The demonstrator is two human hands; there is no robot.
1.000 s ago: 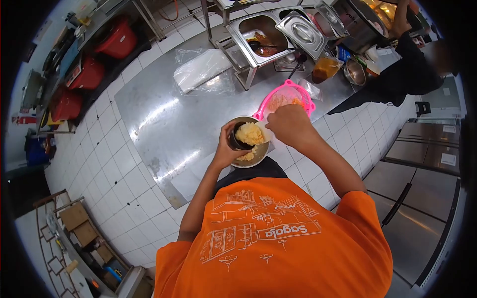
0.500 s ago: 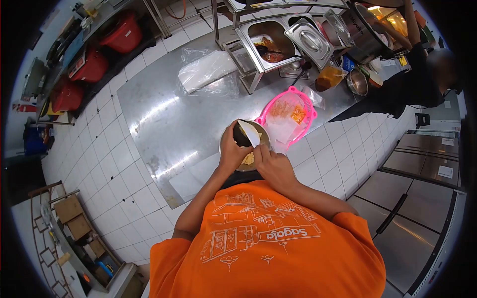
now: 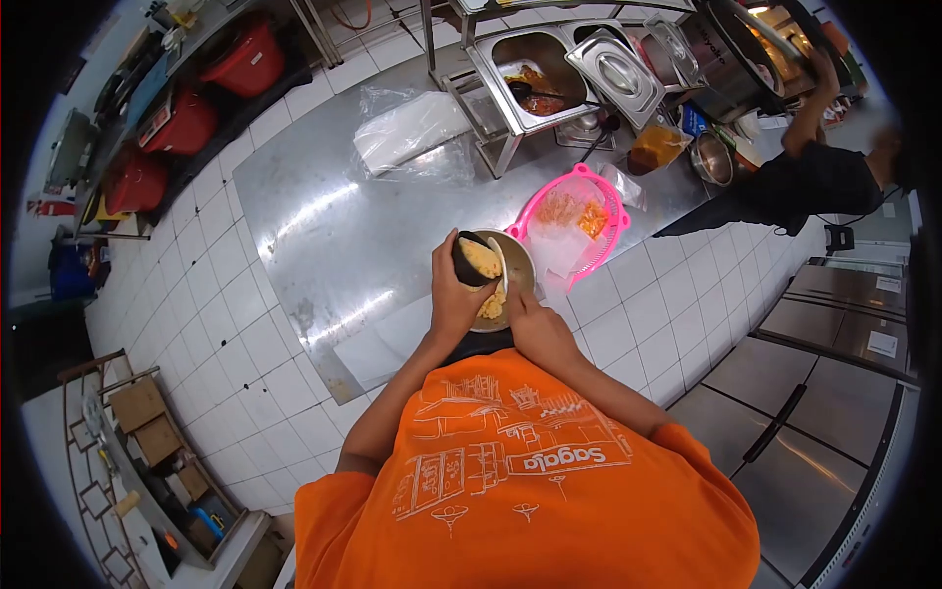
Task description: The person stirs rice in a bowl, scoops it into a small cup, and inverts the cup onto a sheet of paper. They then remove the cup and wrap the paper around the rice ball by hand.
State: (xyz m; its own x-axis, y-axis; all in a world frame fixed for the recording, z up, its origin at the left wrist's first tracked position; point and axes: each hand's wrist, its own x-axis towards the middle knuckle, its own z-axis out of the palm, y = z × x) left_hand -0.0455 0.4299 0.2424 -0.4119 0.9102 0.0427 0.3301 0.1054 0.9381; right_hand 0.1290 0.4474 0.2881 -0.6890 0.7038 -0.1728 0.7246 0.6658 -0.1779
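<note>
A black bowl [image 3: 468,265] with yellow food [image 3: 481,259] inside is tilted in my left hand [image 3: 455,300], its fingers wrapped round the rim. My right hand [image 3: 530,325] is closed on a white scoop [image 3: 504,263], seen edge-on beside the black bowl. Beneath both hands sits a larger metal bowl [image 3: 522,257] holding more yellow crumbly food [image 3: 493,303]. To its upper right, a pink basket [image 3: 616,218] holds orange pieces, pale shreds and white sheets.
Plastic-wrapped white sheets [image 3: 412,131] lie on the steel table [image 3: 304,211]. Beyond are a food pan [image 3: 535,74], a steel lid [image 3: 618,74] and a large pot [image 3: 731,64]. A person in black [image 3: 805,187] stands at the right, one arm raised near the pot.
The white scoop has turned from facing up to edge-on, uncovering yellow food in the black bowl. The other person's arm has shifted near the pot.
</note>
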